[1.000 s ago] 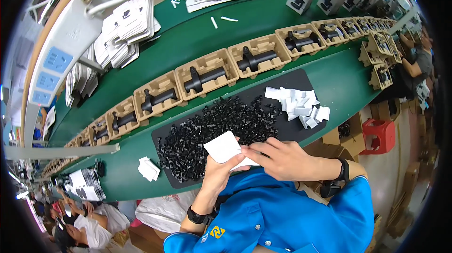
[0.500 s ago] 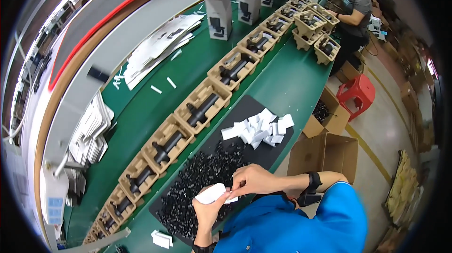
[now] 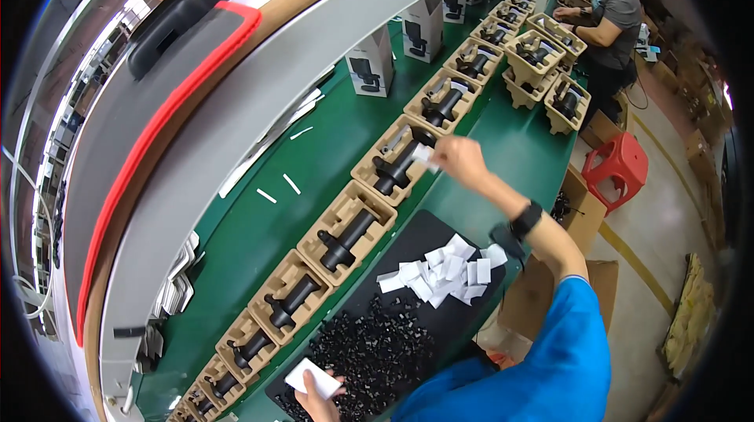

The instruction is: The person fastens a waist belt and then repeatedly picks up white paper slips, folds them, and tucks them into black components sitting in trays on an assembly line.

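Note:
My right hand [image 3: 462,161] pinches a small white folded paper [image 3: 425,156] over the edge of a brown pulp tray [image 3: 375,155]. A black cylindrical part [image 3: 393,175] lies in that tray, which is one in a long row of similar trays. Low in the view, my left hand [image 3: 318,406] grips a stack of white folded papers [image 3: 298,378], its thumb across the top. Just right of it spreads a heap of small black parts [image 3: 369,351] on a dark mat [image 3: 416,235]. Loose white folded papers [image 3: 440,273] are piled on the mat's far end.
White printed boxes [image 3: 371,65] stand beyond the tray row on the green table [image 3: 314,163]. More trays [image 3: 534,53] are stacked by a co-worker [image 3: 620,18]. A red stool [image 3: 619,169] and cardboard boxes [image 3: 601,288] stand at right. A grey overhead panel [image 3: 173,69] curves along the left.
My right hand has left my left hand and reached far to the tray row with a white folded paper. My left hand still holds the stack, now lower in view. The view has shifted.

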Action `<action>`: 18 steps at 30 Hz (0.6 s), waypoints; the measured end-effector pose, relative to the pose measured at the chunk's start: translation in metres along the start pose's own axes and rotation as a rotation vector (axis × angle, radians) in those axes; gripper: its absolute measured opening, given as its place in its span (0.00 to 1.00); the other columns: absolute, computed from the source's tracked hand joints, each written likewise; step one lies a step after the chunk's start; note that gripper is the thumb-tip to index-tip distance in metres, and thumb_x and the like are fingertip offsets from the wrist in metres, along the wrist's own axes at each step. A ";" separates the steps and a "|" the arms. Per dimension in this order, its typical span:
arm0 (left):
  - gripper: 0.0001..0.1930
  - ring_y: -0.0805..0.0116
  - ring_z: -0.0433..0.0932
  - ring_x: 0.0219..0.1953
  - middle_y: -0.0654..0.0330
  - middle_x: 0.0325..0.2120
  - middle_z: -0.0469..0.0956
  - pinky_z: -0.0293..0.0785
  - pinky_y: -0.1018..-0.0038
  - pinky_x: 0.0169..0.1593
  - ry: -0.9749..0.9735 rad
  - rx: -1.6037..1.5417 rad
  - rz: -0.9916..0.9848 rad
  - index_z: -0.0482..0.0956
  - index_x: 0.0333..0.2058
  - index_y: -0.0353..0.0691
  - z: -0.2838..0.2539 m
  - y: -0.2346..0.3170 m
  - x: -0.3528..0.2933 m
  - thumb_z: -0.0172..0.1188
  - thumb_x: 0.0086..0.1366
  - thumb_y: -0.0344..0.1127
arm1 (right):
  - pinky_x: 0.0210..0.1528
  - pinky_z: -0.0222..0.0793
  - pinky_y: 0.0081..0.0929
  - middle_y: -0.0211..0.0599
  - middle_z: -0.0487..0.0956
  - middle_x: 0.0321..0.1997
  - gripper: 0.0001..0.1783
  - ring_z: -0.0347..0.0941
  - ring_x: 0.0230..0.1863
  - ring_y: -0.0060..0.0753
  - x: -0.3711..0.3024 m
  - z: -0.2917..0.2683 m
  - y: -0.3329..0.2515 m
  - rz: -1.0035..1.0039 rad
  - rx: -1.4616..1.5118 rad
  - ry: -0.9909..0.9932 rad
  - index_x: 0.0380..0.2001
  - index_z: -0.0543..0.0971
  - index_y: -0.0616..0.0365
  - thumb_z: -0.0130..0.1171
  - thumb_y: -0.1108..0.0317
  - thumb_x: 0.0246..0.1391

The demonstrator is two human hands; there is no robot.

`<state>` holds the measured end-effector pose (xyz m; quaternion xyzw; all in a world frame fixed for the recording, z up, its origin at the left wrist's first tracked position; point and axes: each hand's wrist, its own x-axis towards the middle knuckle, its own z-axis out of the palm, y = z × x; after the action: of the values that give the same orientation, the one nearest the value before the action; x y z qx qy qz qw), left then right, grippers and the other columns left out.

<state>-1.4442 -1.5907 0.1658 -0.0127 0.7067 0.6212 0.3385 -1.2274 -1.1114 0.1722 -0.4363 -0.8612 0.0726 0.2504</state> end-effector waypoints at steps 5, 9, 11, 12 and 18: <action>0.20 0.60 0.79 0.26 0.51 0.30 0.77 0.78 0.70 0.22 0.064 0.060 -0.098 0.69 0.45 0.28 0.005 0.015 -0.032 0.52 0.64 0.42 | 0.26 0.68 0.35 0.34 0.74 0.25 0.07 0.73 0.27 0.38 0.060 0.063 0.042 -0.007 -0.281 0.035 0.17 0.76 0.56 0.62 0.66 0.37; 0.21 0.57 0.79 0.26 0.50 0.30 0.77 0.79 0.66 0.22 0.095 0.039 -0.115 0.69 0.45 0.29 -0.019 0.001 -0.034 0.52 0.64 0.43 | 0.29 0.69 0.32 0.35 0.73 0.26 0.04 0.70 0.36 0.35 0.070 0.102 0.046 -0.089 -0.567 -0.015 0.16 0.75 0.55 0.54 0.71 0.40; 0.20 0.57 0.80 0.27 0.50 0.30 0.77 0.79 0.66 0.22 0.116 0.037 -0.141 0.69 0.45 0.30 -0.032 -0.006 -0.031 0.53 0.63 0.43 | 0.29 0.68 0.32 0.33 0.74 0.27 0.02 0.72 0.35 0.35 0.066 0.121 0.048 -0.056 -0.618 -0.057 0.19 0.77 0.53 0.56 0.71 0.41; 0.20 0.58 0.80 0.27 0.50 0.30 0.78 0.79 0.66 0.22 0.112 0.018 -0.161 0.69 0.45 0.30 -0.029 -0.001 -0.034 0.53 0.63 0.42 | 0.28 0.68 0.33 0.32 0.75 0.28 0.01 0.73 0.35 0.35 0.065 0.133 0.054 -0.024 -0.672 -0.103 0.21 0.78 0.52 0.58 0.71 0.42; 0.20 0.59 0.79 0.29 0.51 0.30 0.77 0.79 0.66 0.23 0.114 0.022 -0.188 0.69 0.44 0.31 -0.037 -0.009 -0.033 0.55 0.62 0.43 | 0.28 0.69 0.33 0.34 0.76 0.28 0.05 0.76 0.33 0.36 0.076 0.134 0.049 0.319 -0.717 -0.403 0.21 0.78 0.51 0.60 0.63 0.43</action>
<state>-1.4325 -1.6390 0.1741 -0.1104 0.7274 0.5771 0.3545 -1.2958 -1.0092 0.0670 -0.6001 -0.7856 -0.1092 -0.1042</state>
